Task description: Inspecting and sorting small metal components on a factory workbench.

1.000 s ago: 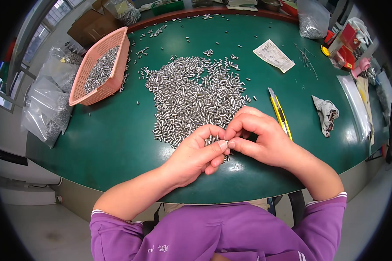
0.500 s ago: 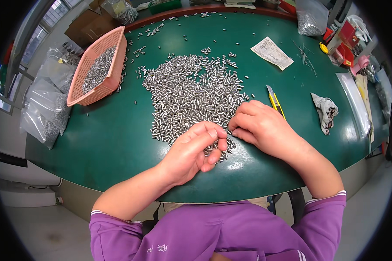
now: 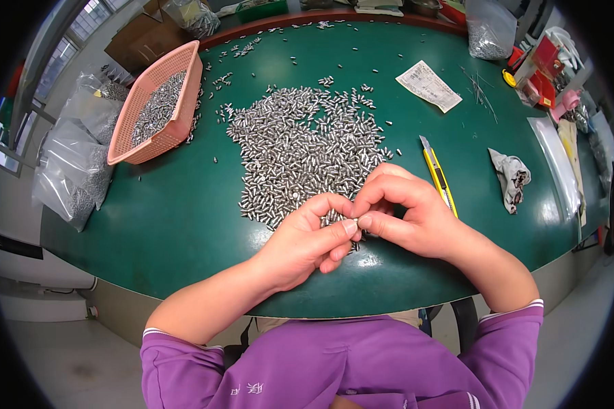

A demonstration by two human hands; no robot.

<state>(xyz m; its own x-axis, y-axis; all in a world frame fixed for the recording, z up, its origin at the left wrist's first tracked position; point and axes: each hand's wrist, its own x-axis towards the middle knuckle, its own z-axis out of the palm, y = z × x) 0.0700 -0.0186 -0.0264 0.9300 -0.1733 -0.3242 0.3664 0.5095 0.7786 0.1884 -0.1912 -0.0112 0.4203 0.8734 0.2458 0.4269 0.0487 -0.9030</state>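
Observation:
A wide pile of small, shiny, bullet-shaped metal pieces [image 3: 300, 150] lies on the green tabletop [image 3: 198, 225]. At its near right edge my two hands meet. My left hand [image 3: 310, 238] is closed, with thumb and forefinger pinched together. My right hand [image 3: 406, 211] is closed too, its thumb and forefinger touching the left fingertips. Whatever sits between the fingertips is mostly covered and too small to name. Just beyond my right hand rests a yellow utility knife [image 3: 439, 176] with its blade partly out.
A pink plastic basket [image 3: 119, 143] of similar pieces stands at left, beside clear filled bags [image 3: 68, 177]. To the right lie a paper slip [image 3: 428, 86], thin wires [image 3: 479, 92], a crumpled stained wrapper [image 3: 510, 177] and flat plastic bags [image 3: 554, 160]. Another filled bag [image 3: 490, 34] stands far right.
My right hand has come left and slightly down from the pile's edge to the left fingertips. The left thumb and forefinger have closed into a pinch. More of the knife shows.

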